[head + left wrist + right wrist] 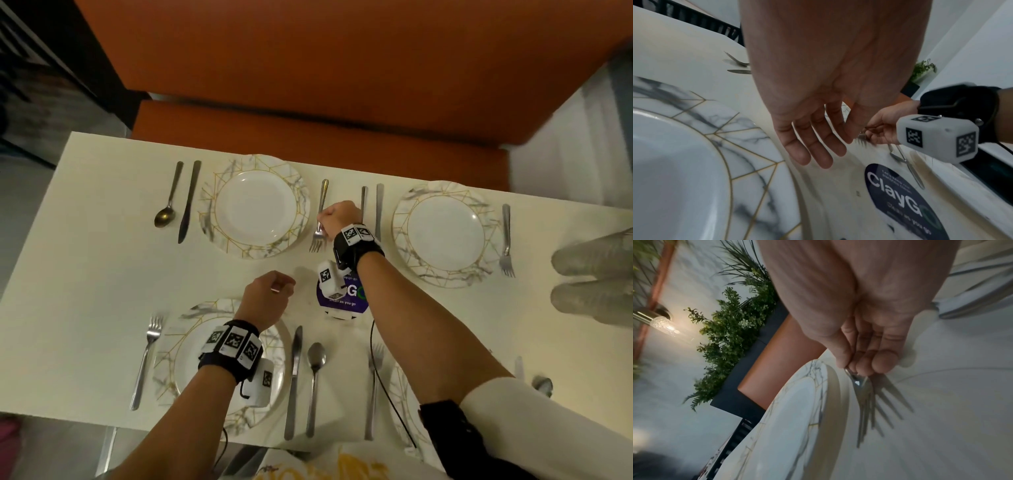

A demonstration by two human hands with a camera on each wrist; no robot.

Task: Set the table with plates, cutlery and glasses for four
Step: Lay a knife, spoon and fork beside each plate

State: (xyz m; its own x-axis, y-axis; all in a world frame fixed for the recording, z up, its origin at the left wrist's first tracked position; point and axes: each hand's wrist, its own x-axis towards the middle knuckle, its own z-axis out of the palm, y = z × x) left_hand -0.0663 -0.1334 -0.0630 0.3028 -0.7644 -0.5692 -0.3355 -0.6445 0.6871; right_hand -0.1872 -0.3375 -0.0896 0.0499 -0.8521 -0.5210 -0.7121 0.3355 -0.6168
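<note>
White table (96,240): right hand (340,217) pinches slim steel 4-tine fork (319,219) nr marbled plate (255,205).

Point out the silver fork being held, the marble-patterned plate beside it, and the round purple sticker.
silver fork (318,236), head view, neck above the tines
marble-patterned plate (255,205), head view, white centre
round purple sticker (354,301), head view, lower printed area

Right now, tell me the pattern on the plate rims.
Grey marble veining with gold lines on the plates; head view.
</note>
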